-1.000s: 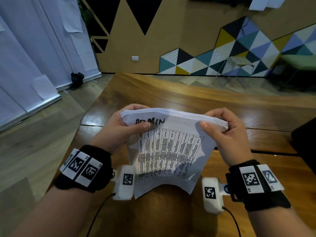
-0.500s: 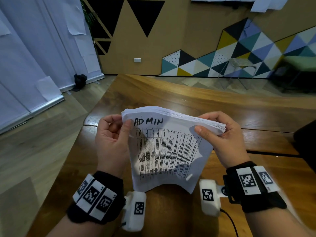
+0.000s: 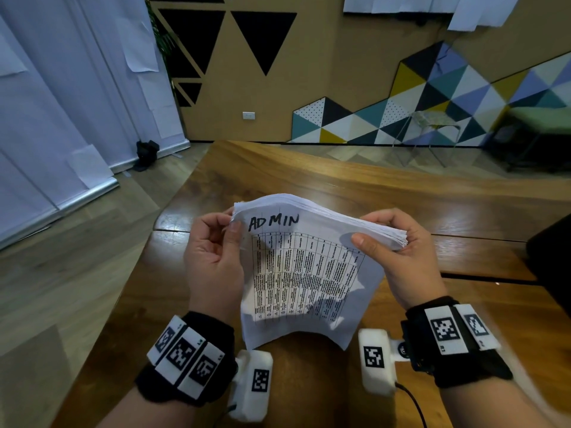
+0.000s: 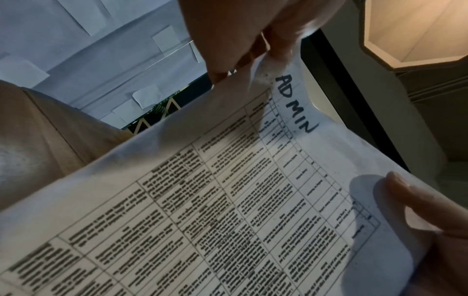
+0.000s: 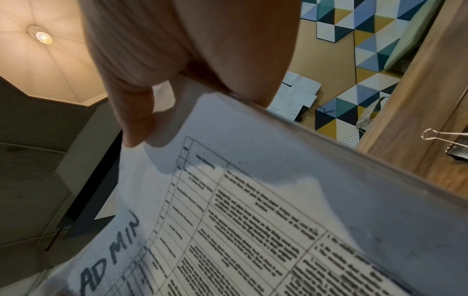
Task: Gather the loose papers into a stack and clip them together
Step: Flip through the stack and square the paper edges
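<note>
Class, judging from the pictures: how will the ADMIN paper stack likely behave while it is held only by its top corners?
The paper stack probably flops: its unsupported lower part already bows. The sheets may slide apart, since the edge by the right hand looks fanned.

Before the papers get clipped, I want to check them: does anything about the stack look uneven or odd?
Yes. The paper stack is not squared: at the corner held by the right hand the sheet edges fan out in steps. The left hand pinches the other top corner. The stack also sags between them.

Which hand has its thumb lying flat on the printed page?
The right hand: its thumb lies across the paper stack. The left hand only pinches the corner beside "ADMIN".
</note>
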{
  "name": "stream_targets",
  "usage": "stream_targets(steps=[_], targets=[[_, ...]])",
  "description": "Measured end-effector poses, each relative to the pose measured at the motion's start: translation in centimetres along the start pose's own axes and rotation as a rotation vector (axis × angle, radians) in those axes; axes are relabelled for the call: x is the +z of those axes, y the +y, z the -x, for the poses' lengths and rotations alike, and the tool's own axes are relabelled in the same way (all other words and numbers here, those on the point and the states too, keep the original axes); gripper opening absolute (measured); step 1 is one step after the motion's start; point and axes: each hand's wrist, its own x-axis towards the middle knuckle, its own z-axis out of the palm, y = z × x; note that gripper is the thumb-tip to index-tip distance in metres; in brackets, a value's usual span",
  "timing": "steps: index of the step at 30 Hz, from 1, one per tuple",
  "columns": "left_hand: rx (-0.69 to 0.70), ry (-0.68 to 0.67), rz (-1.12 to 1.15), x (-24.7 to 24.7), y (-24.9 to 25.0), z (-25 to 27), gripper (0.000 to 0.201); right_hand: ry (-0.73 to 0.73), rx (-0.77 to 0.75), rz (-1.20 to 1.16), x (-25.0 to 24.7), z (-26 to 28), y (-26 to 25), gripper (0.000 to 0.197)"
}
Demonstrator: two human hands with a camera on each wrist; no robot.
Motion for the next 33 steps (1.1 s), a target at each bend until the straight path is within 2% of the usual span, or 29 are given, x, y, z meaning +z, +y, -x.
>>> stream_targets(steps=[3,7,11,14,17,21,23,25,27,28,31,33], targets=[[-0.005,0.002,-0.010,0.1,-0.2,-0.1,0.015,0.005,0.010,0.006,-0.2,0.0,0.3,0.018],[-0.051,0.010,0.029,0.2,-0.2,-0.2,0.020,-0.018,0.026,0.022,-0.3,0.0,0.5,0.028],[-0.118,-0.140,0.148,0.3,0.8,-0.1,0.020,-0.050,0.051,0.002,-0.6,-0.3,0.4,0.032],[-0.187,-0.265,0.175,0.0,1.0,-0.5,0.028,-0.050,0.078,-0.014,-0.8,-0.3,0.4,0.036],[-0.270,-0.362,0.124,-0.1,0.9,-1.4,0.015,-0.044,0.083,-0.008,-0.7,-0.3,0.3,0.033],[-0.306,-0.383,0.131,-0.1,0.5,-1.7,0.012,-0.048,0.132,0.039,-0.5,0.0,0.8,0.023],[-0.323,-0.385,0.126,-0.4,0.2,-1.7,0.021,-0.082,0.207,0.094,-0.4,0.5,1.9,0.029],[-0.317,-0.391,0.073,-0.8,0.2,-2.0,0.029,-0.064,0.252,0.133,-0.2,1.0,3.0,0.026],[-0.246,-0.390,-0.048,-1.3,0.7,-2.6,0.023,-0.026,0.238,0.166,-0.2,1.0,3.6,0.022],[-0.145,-0.390,-0.171,-1.6,1.2,-3.2,0.023,-0.034,0.219,0.223,-0.1,0.9,3.6,0.022],[0.335,-0.475,-0.684,-2.0,3.7,-5.0,0.027,-0.103,0.166,0.526,0.6,0.4,2.7,0.008],[0.538,-0.604,-0.889,-1.6,5.5,-5.5,0.038,-0.206,0.066,0.725,1.4,-0.1,1.7,0.013]])
